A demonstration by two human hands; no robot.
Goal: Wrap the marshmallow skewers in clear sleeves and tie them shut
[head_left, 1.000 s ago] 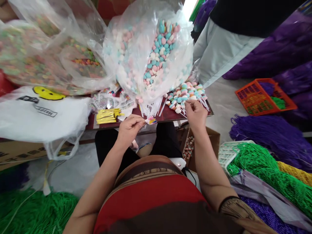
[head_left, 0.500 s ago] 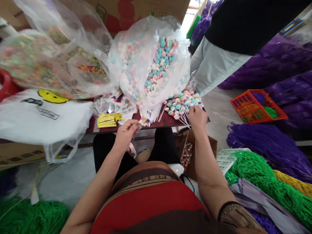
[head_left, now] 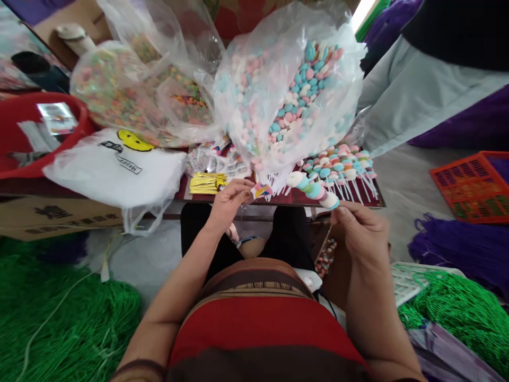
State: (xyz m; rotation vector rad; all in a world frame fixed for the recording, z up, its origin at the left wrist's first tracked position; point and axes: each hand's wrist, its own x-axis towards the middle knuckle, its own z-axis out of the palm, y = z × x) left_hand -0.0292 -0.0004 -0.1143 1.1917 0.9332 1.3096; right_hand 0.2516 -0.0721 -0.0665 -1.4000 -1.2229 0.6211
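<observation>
My left hand (head_left: 233, 199), over the front edge of the table, pinches a small printed plastic bag (head_left: 261, 190) with a colourful end. In the fingertips of my right hand (head_left: 365, 228) is a candy skewer (head_left: 313, 190), its white, blue and pink candies pointing up and left towards the bag. Behind it lies a heap of finished candy skewers (head_left: 342, 165) with their white sticks towards me. Bare white sticks (head_left: 279, 183) lie between the hands. Beside my left hand are a bundle of gold twist ties (head_left: 207, 183) and more printed bags (head_left: 217, 159).
A large clear sack of candies (head_left: 294, 95) stands behind the sticks, with another sack (head_left: 119, 90) to its left. A white smiley bag (head_left: 119, 175) and a red basin (head_left: 85, 119) are at left. A person's grey trouser leg (head_left: 397, 95) stands at right, near an orange crate (head_left: 457, 204).
My right hand has lifted a candy skewer from the heap and brought it left and nearer. My left hand keeps hold of the printed bag. The view has swung left.
</observation>
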